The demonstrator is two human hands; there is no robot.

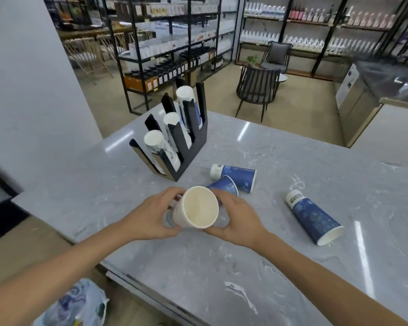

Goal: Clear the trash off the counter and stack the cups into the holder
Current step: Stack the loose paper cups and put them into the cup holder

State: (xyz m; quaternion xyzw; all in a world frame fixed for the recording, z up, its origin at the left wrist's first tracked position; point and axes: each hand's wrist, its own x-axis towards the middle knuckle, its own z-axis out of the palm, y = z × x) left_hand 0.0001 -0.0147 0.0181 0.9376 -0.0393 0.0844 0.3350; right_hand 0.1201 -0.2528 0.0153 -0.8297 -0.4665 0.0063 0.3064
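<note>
Shop interior, seen past a grey marbled counter (292, 161).
Plain white wall (28, 90) at left. Beige floor (222, 95). Black metal shelving (170, 43) stocked with bottles and jars; further shelves (316, 24) along the back hold white and pink bottles. Two dark chairs (257, 88) beside a small round table (282, 77). Ceiling-light streaks reflect on the countertop.

The grey marble-patterned bench (222, 267) carries a black slotted cup holder (189, 147), three blue paper cups lying on their sides: two touching (236, 176) (224, 185), one apart at right (313, 217).
</note>
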